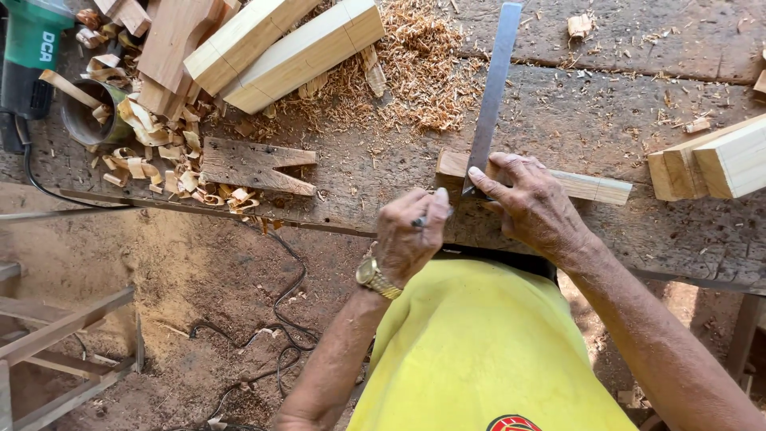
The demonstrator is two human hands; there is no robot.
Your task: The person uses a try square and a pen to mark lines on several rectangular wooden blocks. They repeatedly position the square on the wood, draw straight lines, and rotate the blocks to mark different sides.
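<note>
A short pale wooden strip [594,187] lies across the worn workbench [558,112] near its front edge. A flat steel square [493,88] rests on the strip, with its blade pointing away from me. My right hand [531,199] presses down on the square's near end and on the strip, fingers spread over both. My left hand [411,235], with a gold watch on its wrist, is curled around a small dark pencil [419,222]. Its tip sits at the strip's left end, right beside the blade.
Several long pale wooden blocks [279,48] and a heap of shavings [415,64] lie at the back left. Near them are a notched board [251,166], a tin can [84,120] and a green power tool [32,48]. More blocks [718,164] sit at right. A cable [279,319] trails on the dirt floor.
</note>
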